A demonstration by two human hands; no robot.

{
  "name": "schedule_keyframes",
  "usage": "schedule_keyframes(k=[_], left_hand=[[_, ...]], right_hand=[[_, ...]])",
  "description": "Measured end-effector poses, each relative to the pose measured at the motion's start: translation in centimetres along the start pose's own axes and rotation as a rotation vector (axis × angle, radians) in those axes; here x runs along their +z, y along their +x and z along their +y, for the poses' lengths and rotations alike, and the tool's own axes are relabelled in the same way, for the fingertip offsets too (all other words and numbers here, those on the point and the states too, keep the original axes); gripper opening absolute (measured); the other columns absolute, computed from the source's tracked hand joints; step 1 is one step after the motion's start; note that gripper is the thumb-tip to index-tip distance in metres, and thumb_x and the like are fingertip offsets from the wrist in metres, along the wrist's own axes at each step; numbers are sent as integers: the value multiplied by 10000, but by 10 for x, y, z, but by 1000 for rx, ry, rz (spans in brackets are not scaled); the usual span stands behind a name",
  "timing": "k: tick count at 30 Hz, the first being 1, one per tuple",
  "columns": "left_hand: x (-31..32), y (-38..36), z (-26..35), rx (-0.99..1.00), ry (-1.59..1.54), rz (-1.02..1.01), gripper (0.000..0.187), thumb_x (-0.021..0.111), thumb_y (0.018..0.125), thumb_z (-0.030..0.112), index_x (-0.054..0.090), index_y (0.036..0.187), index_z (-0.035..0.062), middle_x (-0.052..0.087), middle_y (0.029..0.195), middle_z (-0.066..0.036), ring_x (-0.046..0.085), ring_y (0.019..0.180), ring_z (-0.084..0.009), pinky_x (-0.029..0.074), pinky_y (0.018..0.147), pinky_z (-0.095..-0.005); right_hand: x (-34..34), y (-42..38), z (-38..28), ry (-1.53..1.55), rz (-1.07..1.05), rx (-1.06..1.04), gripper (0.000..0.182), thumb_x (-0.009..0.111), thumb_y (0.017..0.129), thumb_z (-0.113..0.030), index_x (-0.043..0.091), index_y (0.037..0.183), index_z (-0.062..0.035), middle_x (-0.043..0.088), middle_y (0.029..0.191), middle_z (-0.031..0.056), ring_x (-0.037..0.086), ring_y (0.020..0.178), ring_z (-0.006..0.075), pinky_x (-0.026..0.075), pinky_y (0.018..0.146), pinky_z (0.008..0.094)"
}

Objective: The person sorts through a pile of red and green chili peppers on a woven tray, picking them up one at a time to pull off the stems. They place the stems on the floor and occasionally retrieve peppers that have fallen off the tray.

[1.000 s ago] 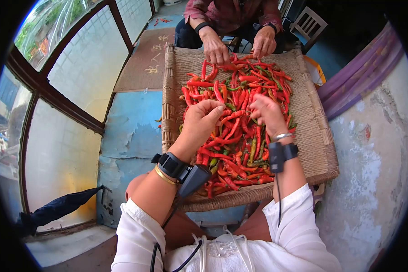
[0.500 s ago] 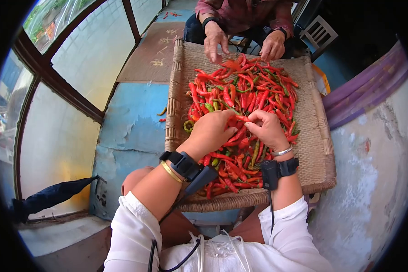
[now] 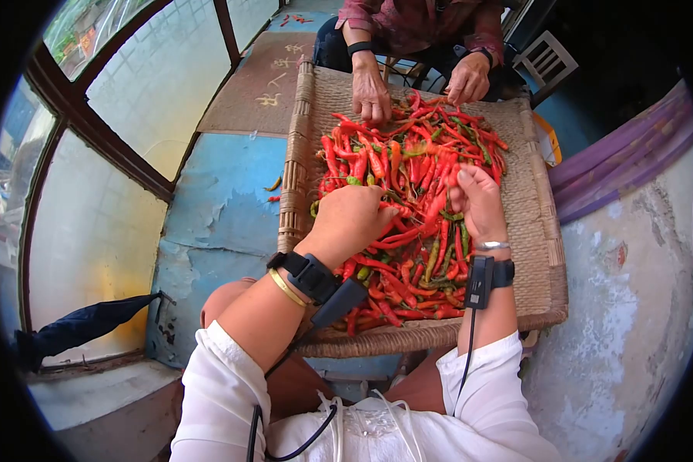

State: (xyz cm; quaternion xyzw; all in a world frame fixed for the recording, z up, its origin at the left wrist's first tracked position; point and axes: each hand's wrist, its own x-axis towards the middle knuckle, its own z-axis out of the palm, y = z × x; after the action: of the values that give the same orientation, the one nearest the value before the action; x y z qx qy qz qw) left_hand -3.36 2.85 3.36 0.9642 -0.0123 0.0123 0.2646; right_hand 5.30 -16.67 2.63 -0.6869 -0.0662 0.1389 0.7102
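1. Left hand (image 3: pixel 346 225): curled low over peppers (image 3: pixel 400 289); grip hidden, cannot tell.
2. Right hand (image 3: pixel 477 204): fingers bent near thumb; hold unclear.
3. Peppers: heaped beneath and around both hands, in woven tray (image 3: pixel 423 339).
4. Beyond both: co-worker's hands (image 3: pixel 371 96) at heap's far edge.

Homelike room: frosted windows (image 3: pixel 142 85), purple curtain (image 3: pixel 627 162), peeling wall (image 3: pixel 604 308).

Left hand: palm down, fingers curled (image 3: pixel 352 221)
Right hand: raised, fingers bent toward thumb (image 3: pixel 476 202)
Forearms: reaching forward, apart
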Motion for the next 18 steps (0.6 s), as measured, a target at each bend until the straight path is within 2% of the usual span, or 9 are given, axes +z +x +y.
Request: schedule_keyframes(k=[1,2,3,5,9,10,13,15,18], left_hand=[[0,-1,-1,11,21,-15,275,565,757,319,595,807,50,586,686,-160,581,691,-322,457,600,-423],[0,-1,-2,22,44,-28,282,564,759,325,592,807,49,583,679,-160,583,692,-320,458,597,-426],[1,-1,-3,22,44,-29,282,564,759,325,592,807,49,583,679,-160,583,692,-320,458,597,-426],[3,-1,-4,37,133,-104,274,565,759,326,594,827,62,586,672,-146,589,693,-310,463,596,-422],[8,0,-5,18,180,-151,264,575,755,309,603,871,73,595,689,-124,594,706,-301,472,610,-408],[8,-2,-4,46,167,-145,264,587,749,282,596,909,73,597,757,-120,593,737,-295,475,630,-401],[9,-5,-3,95,108,-87,296,607,735,226,574,983,69,581,888,-117,586,802,-285,477,670,-390],[11,-5,-5,115,62,-35,325,615,728,197,558,1020,65,562,951,-117,580,835,-281,476,692,-386],[15,-3,-8,163,-30,32,332,613,723,166,542,1030,64,531,993,-112,570,854,-283,471,711,-380]], right_hand=[[3,2,2,188,188,-7,167,560,820,-116,598,956,-26,560,651,3,525,522,59,413,447,177],[-4,7,11,78,172,16,260,580,803,-128,578,1030,-1,576,668,33,559,567,83,459,482,208],[-3,8,16,79,172,17,260,580,803,-128,578,1030,-1,576,668,33,559,567,83,459,482,208],[1,6,24,-572,45,-26,257,609,776,-145,593,974,19,596,693,51,570,585,99,473,506,231],[18,-5,34,-817,-254,-166,295,664,693,-250,626,889,-32,594,649,76,580,592,171,460,565,293],[23,-7,32,-957,-295,-178,285,667,675,-259,629,857,-44,589,642,84,583,613,205,454,576,320],[25,-7,36,-1127,-278,-255,254,658,669,-247,627,832,-55,588,638,89,579,604,227,448,565,334],[21,-9,26,-1012,-300,-238,228,648,674,-214,613,813,-37,585,626,81,575,585,191,447,559,307],[15,-15,13,-621,-352,-37,135,618,724,-112,586,792,0,561,621,4,524,584,60,426,532,225]])
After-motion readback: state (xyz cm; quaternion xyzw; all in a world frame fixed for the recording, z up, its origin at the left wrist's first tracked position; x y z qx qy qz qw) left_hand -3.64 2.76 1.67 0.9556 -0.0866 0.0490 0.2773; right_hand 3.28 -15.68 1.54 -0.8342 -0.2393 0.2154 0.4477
